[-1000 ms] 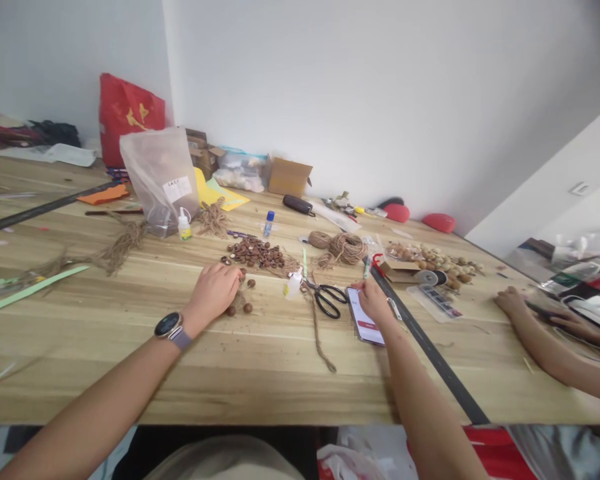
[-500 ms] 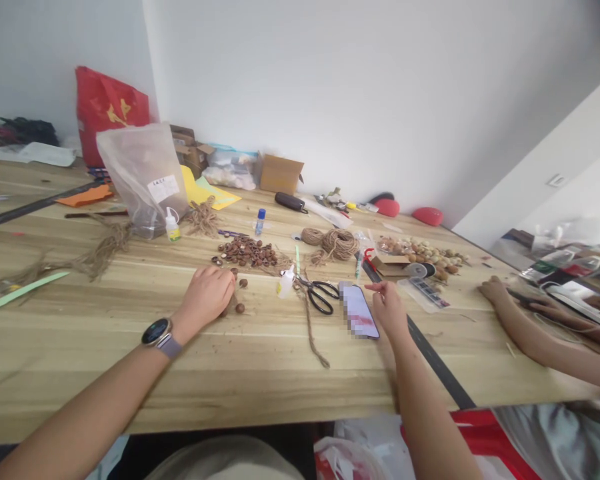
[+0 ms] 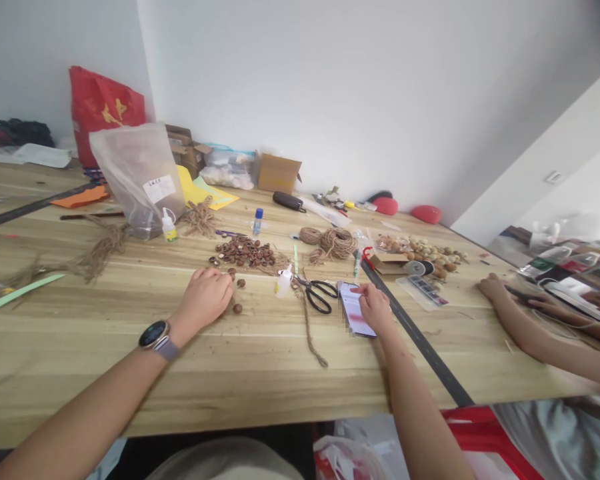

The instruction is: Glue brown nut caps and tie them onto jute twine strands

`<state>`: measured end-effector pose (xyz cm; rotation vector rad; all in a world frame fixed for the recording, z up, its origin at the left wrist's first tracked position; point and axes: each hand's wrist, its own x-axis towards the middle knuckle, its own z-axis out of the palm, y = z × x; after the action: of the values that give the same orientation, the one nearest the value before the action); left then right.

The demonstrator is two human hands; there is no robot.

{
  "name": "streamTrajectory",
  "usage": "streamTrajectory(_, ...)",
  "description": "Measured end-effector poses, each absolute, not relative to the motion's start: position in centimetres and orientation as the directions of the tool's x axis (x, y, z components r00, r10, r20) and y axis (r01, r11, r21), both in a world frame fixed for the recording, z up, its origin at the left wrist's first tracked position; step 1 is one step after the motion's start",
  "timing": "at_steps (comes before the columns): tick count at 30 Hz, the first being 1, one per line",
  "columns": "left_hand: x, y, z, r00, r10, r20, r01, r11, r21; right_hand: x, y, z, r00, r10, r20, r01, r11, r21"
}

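Observation:
My left hand point(image 3: 205, 297), with a watch point(image 3: 154, 333) on the wrist, lies knuckles-up on the wooden table point(image 3: 260, 373). Its fingers curl down over a few loose brown nuts point(image 3: 237, 308); what they hold is hidden. A bigger heap of the same nuts point(image 3: 245, 252) lies just beyond. My right hand point(image 3: 375, 307) rests on a phone point(image 3: 353, 313) that lies flat on the table, fingers loosely stretched and a fingertip on the screen. Black scissors point(image 3: 321, 293) and a small white glue bottle point(image 3: 283, 281) lie between my hands.
A twine ball point(image 3: 333, 243), a clear plastic bag point(image 3: 137, 177), a red bag point(image 3: 105, 110), cardboard boxes point(image 3: 277, 173) and a pile of pale nuts point(image 3: 427, 252) crowd the back. A black bar point(image 3: 420, 340) runs diagonally at right. Another person's hands point(image 3: 495, 288) rest far right.
My right hand came back left onto the phone after lifting off beside it. My left hand stayed on the nuts. The view shifted slightly.

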<state>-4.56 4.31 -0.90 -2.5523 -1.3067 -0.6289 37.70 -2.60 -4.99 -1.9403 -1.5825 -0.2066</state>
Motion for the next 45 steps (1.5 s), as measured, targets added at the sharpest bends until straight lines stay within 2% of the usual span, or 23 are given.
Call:
streamTrajectory(13, -4.8, 4.5, -1.1, 0.52, 0.723, 0.455, 0.808, -0.59, 0.014, 37.8, -3.1, -4.2, 0.327, 0.784, 0.527, 0.907, -0.103, -0.409)
streamTrajectory(34, -4.7, 4.4, -1.1, 0.536, 0.736, 0.414, 0.82, -0.571, -0.048, 36.3, -3.5, -4.1, 0.246, 0.86, 0.447, 0.913, -0.051, -0.405)
streamTrajectory(37, -4.7, 4.4, -1.2, 0.538, 0.736, 0.411, 0.817, -0.575, -0.04, 36.9, -3.9, -3.3, 0.307, 0.836, 0.454, 0.894, -0.09, -0.438)
streamTrajectory(41, -4.7, 4.5, -1.2, 0.545, 0.737, 0.4, 0.813, -0.581, -0.037, 37.6, -5.4, -2.1, 0.448, 0.777, 0.442, 0.851, -0.219, -0.477)
streamTrajectory(43, -4.6, 4.4, -1.1, 0.551, 0.741, 0.385, 0.809, -0.587, -0.027, 36.9, -6.5, -1.8, 0.498, 0.774, 0.391, 0.832, -0.298, -0.468)
streamTrajectory(45, -4.5, 4.3, -1.1, 0.574, 0.735, 0.361, 0.79, -0.613, -0.006, 35.4, -7.8, -1.6, 0.512, 0.822, 0.249, 0.829, -0.396, -0.395)
